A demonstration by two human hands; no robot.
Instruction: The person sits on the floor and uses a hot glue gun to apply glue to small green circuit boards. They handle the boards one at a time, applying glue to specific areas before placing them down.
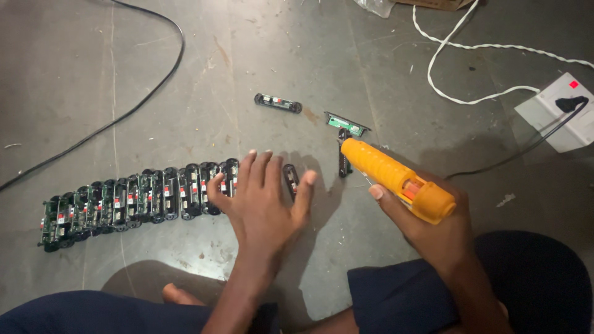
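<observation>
Head view: left hand (263, 198) splayed wide at row of modules (136, 201) end; right hand (433, 232) grips glue gun (396, 179).

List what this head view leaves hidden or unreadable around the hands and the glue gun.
- Glue gun handle and trigger: hidden by the right hand.
- Small module past the row of circuit modules: partly hidden by the left hand.
- Parts on the boards: too small to tell.
- White twisted cord and black cable: cut off at the frame edges.
</observation>
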